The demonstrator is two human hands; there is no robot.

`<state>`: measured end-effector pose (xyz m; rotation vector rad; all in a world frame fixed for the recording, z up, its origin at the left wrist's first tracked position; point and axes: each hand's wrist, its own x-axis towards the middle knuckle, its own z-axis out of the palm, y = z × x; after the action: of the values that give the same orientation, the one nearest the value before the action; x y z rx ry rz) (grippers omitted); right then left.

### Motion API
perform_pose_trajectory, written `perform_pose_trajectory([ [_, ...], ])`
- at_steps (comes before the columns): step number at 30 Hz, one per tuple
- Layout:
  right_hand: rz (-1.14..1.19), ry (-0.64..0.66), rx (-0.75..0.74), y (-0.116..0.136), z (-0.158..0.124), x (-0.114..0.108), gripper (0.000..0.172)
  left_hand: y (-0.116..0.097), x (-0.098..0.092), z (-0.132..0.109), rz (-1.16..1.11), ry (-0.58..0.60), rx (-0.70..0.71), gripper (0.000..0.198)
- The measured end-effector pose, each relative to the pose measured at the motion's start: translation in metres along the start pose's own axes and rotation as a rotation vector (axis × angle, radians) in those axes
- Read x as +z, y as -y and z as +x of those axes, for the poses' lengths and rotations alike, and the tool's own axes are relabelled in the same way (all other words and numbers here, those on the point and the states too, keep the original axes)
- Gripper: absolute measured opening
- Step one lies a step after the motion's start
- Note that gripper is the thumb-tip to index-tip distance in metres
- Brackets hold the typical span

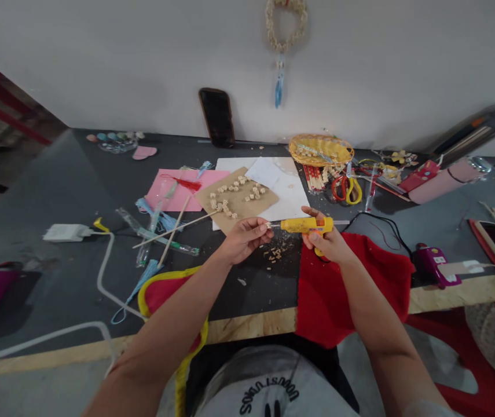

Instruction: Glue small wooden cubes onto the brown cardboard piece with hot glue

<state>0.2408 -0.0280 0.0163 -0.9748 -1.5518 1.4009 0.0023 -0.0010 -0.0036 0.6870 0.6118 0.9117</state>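
Observation:
My right hand [323, 236] is wrapped round a yellow glue gun [301, 225], its nozzle pointing left. Pinched in the fingertips of my left hand [247, 236] is a small pale wooden piece [268, 225], right at the nozzle's tip; the hand partly hides it. Whether nozzle and piece touch I cannot tell. Just beyond, several pale wooden clusters [225, 207] lie in a curve on a brown sheet [206, 200]. Small wooden bits [277, 252] are scattered on the table below the gun.
A red cloth [360, 278] lies under my right forearm. Scissors [346, 190] and a yellow basket [322, 152] are at the back right. A phone [217, 117] leans on the wall. A white cable [106, 272] and a blue tassel [143, 281] lie left; a purple power socket [437, 265] sits right.

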Motion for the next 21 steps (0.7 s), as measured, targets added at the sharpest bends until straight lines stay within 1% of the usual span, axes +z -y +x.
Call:
perform_pose_trajectory([
  [4,0.0,0.015,-0.006,-0.001,0.0,-0.001,0.074,0.0,0.0,0.0,0.01,-0.015,-0.001,0.027],
  [7,-0.021,0.023,-0.021,-0.002,-0.001,-0.002,0.066,0.0,0.0,0.001,0.01,-0.024,0.007,0.027],
  [9,-0.046,0.019,-0.014,-0.003,-0.001,-0.002,0.062,0.0,0.0,0.001,0.009,-0.03,0.003,0.028],
  [12,-0.03,0.001,0.003,-0.002,-0.001,-0.002,0.06,-0.001,0.001,0.001,0.012,-0.038,-0.001,0.028],
  [14,0.034,-0.042,-0.009,-0.001,0.0,-0.003,0.054,-0.001,0.002,0.001,0.013,-0.039,0.013,0.026],
  [16,0.087,-0.141,0.006,-0.002,0.001,-0.005,0.043,-0.002,0.002,0.001,0.007,-0.037,0.038,0.025],
  [19,0.121,-0.287,0.115,-0.005,0.005,-0.009,0.029,-0.001,0.001,0.001,-0.013,-0.044,0.062,0.023],
  [20,0.135,-0.309,0.153,-0.006,0.006,-0.011,0.028,-0.001,0.001,0.001,-0.02,-0.047,0.064,0.023],
  [21,0.151,-0.313,0.187,-0.008,0.007,-0.012,0.031,-0.001,0.0,0.001,-0.026,-0.049,0.066,0.023],
])
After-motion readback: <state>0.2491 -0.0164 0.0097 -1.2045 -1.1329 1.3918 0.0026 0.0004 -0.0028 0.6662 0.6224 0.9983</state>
